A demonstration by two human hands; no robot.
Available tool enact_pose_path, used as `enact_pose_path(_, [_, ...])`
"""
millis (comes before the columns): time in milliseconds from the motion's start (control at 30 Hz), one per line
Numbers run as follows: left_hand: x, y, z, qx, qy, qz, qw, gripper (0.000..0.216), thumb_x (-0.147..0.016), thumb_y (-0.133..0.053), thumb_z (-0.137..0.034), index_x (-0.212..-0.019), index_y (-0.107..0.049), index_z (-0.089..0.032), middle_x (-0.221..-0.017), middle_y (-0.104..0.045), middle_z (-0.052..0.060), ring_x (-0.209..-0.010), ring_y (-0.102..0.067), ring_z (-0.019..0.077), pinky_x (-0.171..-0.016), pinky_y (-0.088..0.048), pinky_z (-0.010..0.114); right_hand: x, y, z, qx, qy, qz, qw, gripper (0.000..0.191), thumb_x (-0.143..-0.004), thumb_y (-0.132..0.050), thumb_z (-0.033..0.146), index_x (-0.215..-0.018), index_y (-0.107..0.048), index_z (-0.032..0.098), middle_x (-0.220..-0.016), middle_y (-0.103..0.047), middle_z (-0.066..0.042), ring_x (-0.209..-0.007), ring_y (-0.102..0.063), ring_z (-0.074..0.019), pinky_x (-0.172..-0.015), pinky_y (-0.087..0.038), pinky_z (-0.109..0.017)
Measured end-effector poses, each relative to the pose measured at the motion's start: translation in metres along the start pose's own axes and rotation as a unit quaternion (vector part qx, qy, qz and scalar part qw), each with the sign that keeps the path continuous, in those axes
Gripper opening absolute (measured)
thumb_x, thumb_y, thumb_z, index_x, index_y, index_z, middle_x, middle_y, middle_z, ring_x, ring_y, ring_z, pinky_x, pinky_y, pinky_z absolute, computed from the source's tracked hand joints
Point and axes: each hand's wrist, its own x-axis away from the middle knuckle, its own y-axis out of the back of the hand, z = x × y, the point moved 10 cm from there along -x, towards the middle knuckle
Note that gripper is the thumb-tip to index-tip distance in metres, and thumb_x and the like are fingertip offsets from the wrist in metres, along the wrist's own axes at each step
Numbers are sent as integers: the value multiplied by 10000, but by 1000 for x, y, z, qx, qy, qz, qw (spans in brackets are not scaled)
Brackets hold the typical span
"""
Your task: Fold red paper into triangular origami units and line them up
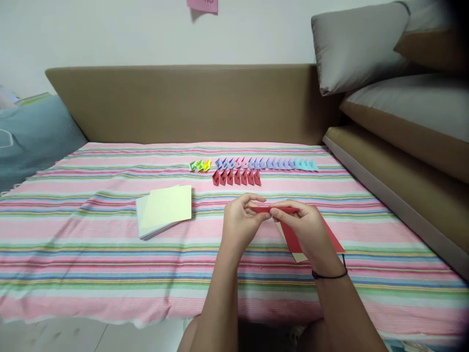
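My left hand [240,222] and my right hand [306,227] meet above the striped cloth, both pinching a folded strip of red paper [274,209] held flat between them. Under my right hand lies a small stack of red sheets [331,234] with a pale sheet beneath. Further back stand two rows of small folded paper pieces: a red row [236,177] and a longer row [256,164] of green, yellow, purple, pink and blue ones.
A stack of pale yellow and white paper sheets [164,210] lies left of my hands on the striped cloth [91,244]. A tan backrest [190,102] runs behind, grey and tan cushions [395,98] are piled at right, and a blue cushion [32,137] sits at left.
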Motion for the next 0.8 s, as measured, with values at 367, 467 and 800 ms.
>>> enact_pose_path(367, [0,5,1,-28,-49,20,998,139,-723,-635,-264,-696,-697,-143,-694,-696,61,-654,-647,174,-602,-497,257,-2,-3,-5,72,8,-15,997,314,-638,-750,427,-568,-584,169,-562,-646,-18,-602,-633,-185,-584,-483,-292])
enact_pose_path(467, [0,15,4,-31,-35,-16,999,164,-725,-628,-286,-692,-693,-139,-701,-698,67,-581,-638,167,-573,-497,268,-1,-12,-2,70,9,5,997,313,-658,-726,448,-601,-595,170,-618,-655,-26,-646,-633,-188,-620,-494,-299])
enact_pose_path(800, [5,17,-5,-60,-78,28,995,174,-733,-622,-308,-720,-677,-144,-707,-691,63,-674,-622,169,-609,-464,253,-1,-25,9,149,63,40,986,382,-757,-628,454,-514,-535,175,-520,-518,3,-536,-467,-126,-544,-379,-263])
